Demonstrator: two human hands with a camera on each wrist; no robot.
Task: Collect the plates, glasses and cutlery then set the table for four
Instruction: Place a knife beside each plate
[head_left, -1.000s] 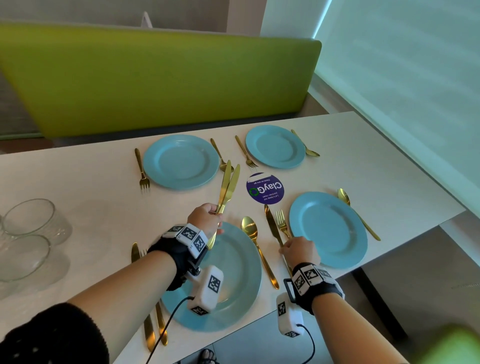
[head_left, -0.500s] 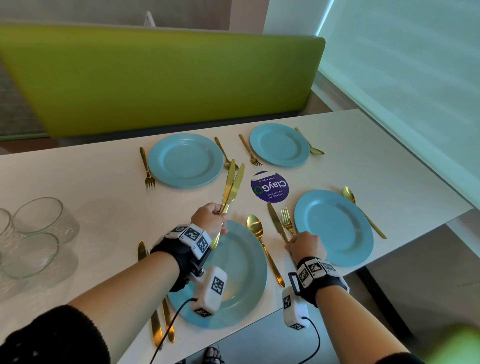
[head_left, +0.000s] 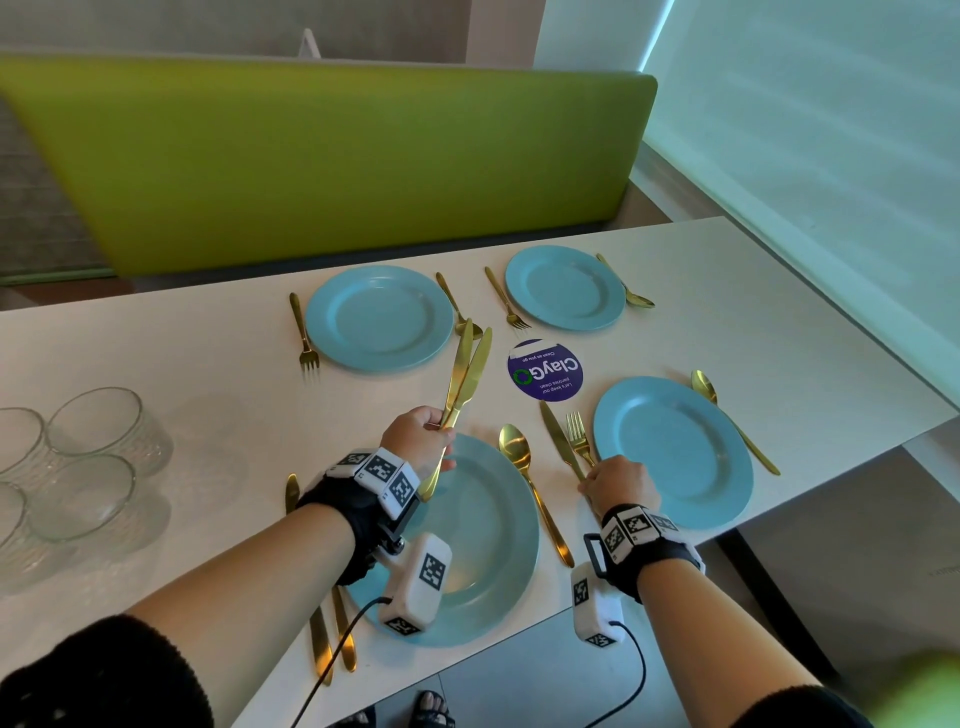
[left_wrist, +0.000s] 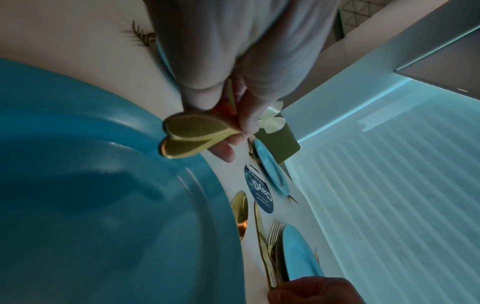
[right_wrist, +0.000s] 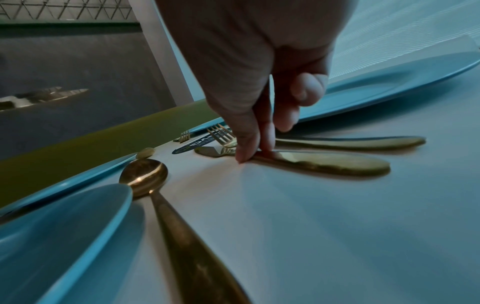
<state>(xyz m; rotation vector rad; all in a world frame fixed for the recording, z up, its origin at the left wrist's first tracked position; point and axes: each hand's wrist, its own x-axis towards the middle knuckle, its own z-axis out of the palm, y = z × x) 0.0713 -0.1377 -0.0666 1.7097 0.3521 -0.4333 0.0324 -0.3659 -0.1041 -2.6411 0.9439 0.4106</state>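
Observation:
My left hand (head_left: 421, 436) grips two gold knives (head_left: 467, 369) by their handles (left_wrist: 192, 135), blades pointing away, above the far edge of the near-left blue plate (head_left: 483, 540). My right hand (head_left: 615, 483) reaches down to a third gold knife (head_left: 553, 431) that lies flat on the table. Thumb and forefinger pinch its handle (right_wrist: 324, 164). This knife sits beside a fork (head_left: 576, 431), just left of the near-right plate (head_left: 672, 452). Two more blue plates (head_left: 379, 317) (head_left: 565, 287) with forks and spoons lie at the far side.
Several clear glasses (head_left: 93, 431) stand grouped at the table's left. A gold spoon (head_left: 519, 452) lies between the two near plates. A purple round sticker (head_left: 545, 370) marks the table's middle. More cutlery (head_left: 322, 644) lies left of the near plate. A green bench back (head_left: 332, 156) runs behind the table.
Both hands have stayed almost where they were. The left still holds the two knives and the right still rests on the knife by the fork.

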